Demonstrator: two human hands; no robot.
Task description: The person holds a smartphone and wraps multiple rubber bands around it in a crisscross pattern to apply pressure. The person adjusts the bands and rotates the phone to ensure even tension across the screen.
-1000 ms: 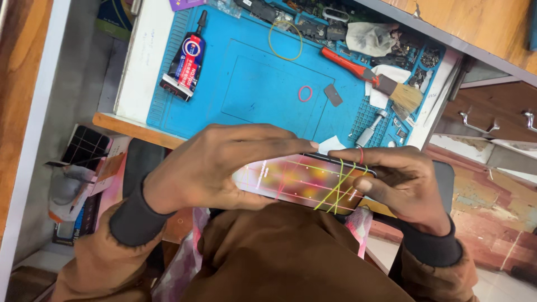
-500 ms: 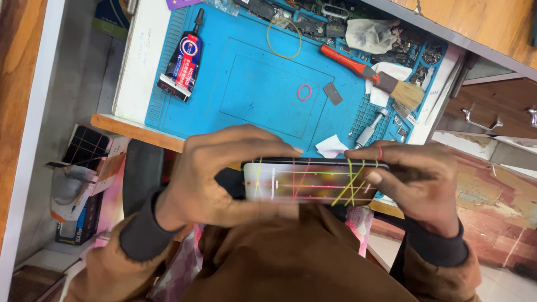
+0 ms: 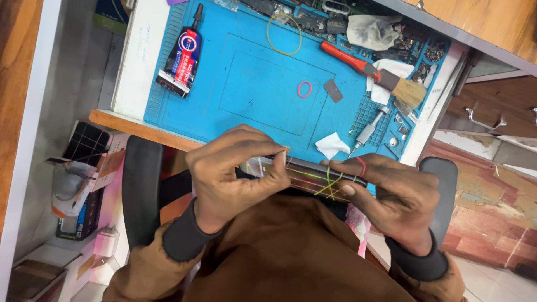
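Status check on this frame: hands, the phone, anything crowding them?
Left hand pinches phone at its edge. Right hand grips the other end, red band on one finger. Yellow rubber bands cross the phone. Nothing between hands and blue mat.

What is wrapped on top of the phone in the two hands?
Yellow rubber bands cross over the phone, held by the left hand and right hand. The fingers cover both phone ends.

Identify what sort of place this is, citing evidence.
Probably a phone repair bench: a blue silicone work mat, a red-handled bristle brush, a black-and-red glue tube, and a rubber-banded phone held in both hands.
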